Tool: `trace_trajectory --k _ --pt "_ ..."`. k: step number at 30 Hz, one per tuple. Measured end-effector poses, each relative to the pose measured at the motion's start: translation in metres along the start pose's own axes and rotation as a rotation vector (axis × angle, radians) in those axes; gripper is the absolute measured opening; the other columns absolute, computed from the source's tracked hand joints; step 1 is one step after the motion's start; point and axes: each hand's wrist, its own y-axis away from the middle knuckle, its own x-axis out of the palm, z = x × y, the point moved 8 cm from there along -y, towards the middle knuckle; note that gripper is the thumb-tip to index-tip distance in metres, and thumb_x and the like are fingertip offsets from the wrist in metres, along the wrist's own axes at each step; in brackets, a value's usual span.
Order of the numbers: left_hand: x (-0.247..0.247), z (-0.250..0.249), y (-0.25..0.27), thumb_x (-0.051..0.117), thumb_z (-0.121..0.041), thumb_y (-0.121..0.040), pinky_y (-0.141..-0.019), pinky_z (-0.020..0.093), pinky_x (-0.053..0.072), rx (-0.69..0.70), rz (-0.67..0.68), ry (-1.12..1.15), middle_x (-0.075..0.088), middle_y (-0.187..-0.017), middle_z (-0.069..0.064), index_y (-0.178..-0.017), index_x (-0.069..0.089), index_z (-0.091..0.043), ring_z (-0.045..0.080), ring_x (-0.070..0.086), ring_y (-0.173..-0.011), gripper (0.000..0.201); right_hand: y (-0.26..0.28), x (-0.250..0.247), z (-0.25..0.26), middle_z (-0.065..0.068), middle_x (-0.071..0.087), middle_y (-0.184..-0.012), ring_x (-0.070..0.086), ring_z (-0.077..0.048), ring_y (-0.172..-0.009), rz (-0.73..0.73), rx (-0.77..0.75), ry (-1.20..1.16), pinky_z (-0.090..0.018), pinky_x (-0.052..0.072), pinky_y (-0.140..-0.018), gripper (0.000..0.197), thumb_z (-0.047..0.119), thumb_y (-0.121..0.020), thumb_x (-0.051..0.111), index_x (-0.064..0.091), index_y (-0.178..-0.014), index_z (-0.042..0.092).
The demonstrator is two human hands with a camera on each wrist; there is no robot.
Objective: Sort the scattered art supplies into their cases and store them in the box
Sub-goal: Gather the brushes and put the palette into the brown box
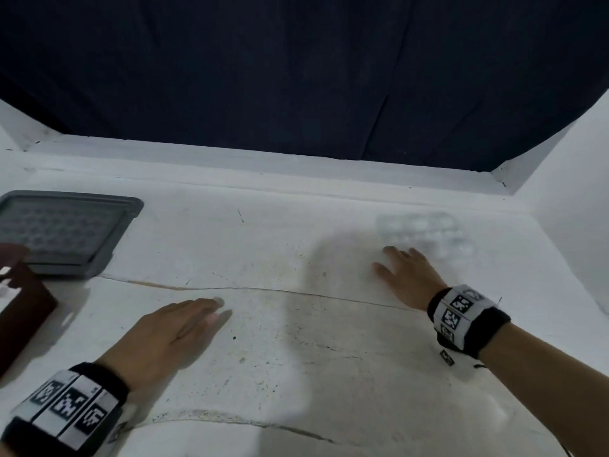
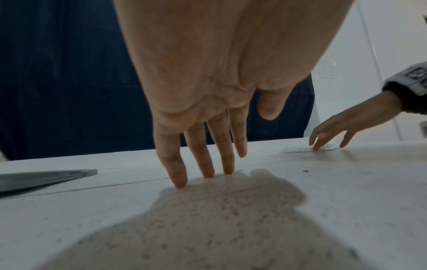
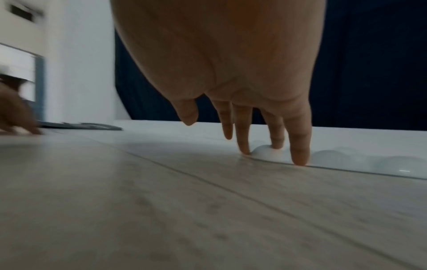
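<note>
Right hand (image 1: 407, 275), fingers straight and spread, touches the near edge of a clear domed tray (image 1: 425, 235) lying flat on the surface (image 1: 296, 324), far right. Left hand (image 1: 164, 334) flat, empty. The tray looks light, thin, flexible, slippery; best pinched at its rim.

A white table (image 1: 296, 324) carries everything here; its top is scuffed and speckled, with a thin dark crack running across it from left to right. At the far left lies a grey tray (image 1: 108, 245) with a raised rim and a dimpled inner face, flat on the surface. Just in front of it, at the left edge, sits a dark brown box (image 1: 23, 318), only partly in sight. Over on the right, well apart from both, a clear plastic palette (image 1: 425, 232) with rounded wells lies flat, blurred in the head view. The fingertips of both hands touch the tabletop.
</note>
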Motion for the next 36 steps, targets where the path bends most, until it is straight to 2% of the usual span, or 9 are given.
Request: trace_trajectory --k 3,7,12,16,22,26,29,32,36 --pt "-0.002 -0.009 0.0 0.044 -0.068 -0.091 -0.101 0.014 0.036 0.006 -0.008 0.085 0.057 -0.125 -0.039 -0.123 0.061 -0.043 -0.017 0.049 -0.12 0.043 0.041 0.006 0.046 0.0 0.06 -0.126 0.051 -0.021 -0.121 0.037 -0.175 -0.011 -0.045 0.038 -0.107 0.05 0.059 -0.1 0.028 0.045 -0.134 0.025" --pt "0.0 -0.006 -0.002 0.05 -0.036 -0.101 -0.103 0.011 0.04 -0.027 -0.001 0.327 0.065 -0.125 -0.024 -0.122 0.064 -0.032 -0.007 0.055 -0.122 0.026 0.078 0.014 0.085 0.009 0.064 -0.108 0.057 -0.014 -0.11 0.071 -0.271 0.198 -0.047 0.022 -0.119 0.048 0.06 -0.1 0.021 0.048 -0.128 0.031" --pt "-0.002 -0.001 0.004 0.045 -0.041 -0.1 -0.103 0.009 0.036 0.003 0.027 0.259 0.062 -0.127 -0.027 -0.128 0.06 -0.036 -0.008 0.053 -0.121 0.032 0.085 0.036 0.111 0.002 0.049 -0.129 0.053 -0.022 -0.119 0.076 -0.329 0.286 -0.048 0.026 -0.117 0.055 0.065 -0.097 0.027 0.039 -0.137 0.029" --pt "-0.004 0.0 0.017 0.045 -0.043 -0.099 -0.098 0.006 0.039 0.005 0.039 0.269 0.063 -0.124 -0.025 -0.127 0.059 -0.037 -0.008 0.055 -0.118 0.032 0.093 0.06 0.126 -0.006 0.032 -0.146 0.036 -0.028 -0.135 0.138 -0.369 0.31 -0.046 0.037 -0.109 0.062 0.065 -0.096 0.032 0.034 -0.145 0.028" --pt "-0.017 0.011 0.039 0.046 -0.041 -0.101 -0.091 0.001 0.039 -0.017 0.023 0.267 0.063 -0.123 -0.029 -0.125 0.06 -0.037 -0.01 0.055 -0.115 0.028 0.107 0.066 0.155 -0.01 0.041 -0.149 0.042 -0.029 -0.136 0.04 -0.559 0.274 -0.044 0.037 -0.112 0.055 0.054 -0.096 0.04 0.048 -0.139 0.021" --pt "-0.023 0.022 0.056 0.045 -0.039 -0.102 -0.089 -0.003 0.035 -0.011 0.034 0.219 0.058 -0.123 -0.038 -0.124 0.059 -0.039 -0.017 0.052 -0.115 0.026 0.121 0.075 0.165 -0.007 0.02 -0.162 0.027 -0.024 -0.145 0.208 -0.637 0.314 -0.039 0.017 -0.121 0.086 0.078 -0.086 0.04 0.029 -0.152 0.024" --pt "-0.024 0.033 0.069 0.046 -0.039 -0.101 -0.09 -0.002 0.035 -0.018 0.035 0.204 0.059 -0.123 -0.035 -0.124 0.059 -0.038 -0.016 0.052 -0.115 0.026 0.13 0.077 0.166 -0.012 0.009 -0.163 0.021 -0.028 -0.147 0.283 -0.653 0.414 -0.04 0.016 -0.122 0.113 0.089 -0.067 0.053 0.017 -0.156 0.029" --pt "-0.024 0.041 0.078 0.048 -0.036 -0.101 -0.095 0.003 0.037 -0.01 0.023 0.205 0.06 -0.126 -0.03 -0.124 0.06 -0.034 -0.009 0.054 -0.118 0.026 0.133 0.084 0.172 -0.017 0.018 -0.159 0.033 -0.034 -0.138 0.284 -0.693 0.479 -0.045 0.029 -0.115 0.114 0.082 -0.061 0.067 0.023 -0.153 0.032" --pt "-0.028 0.041 0.087 0.048 -0.034 -0.101 -0.094 0.006 0.039 0.002 0.0 0.196 0.061 -0.123 -0.03 -0.121 0.06 -0.035 -0.008 0.057 -0.115 0.023 0.132 0.088 0.18 -0.016 0.05 -0.135 0.057 -0.031 -0.105 0.201 -0.778 0.546 -0.044 0.05 -0.093 0.089 0.082 -0.07 0.055 0.043 -0.141 0.029"
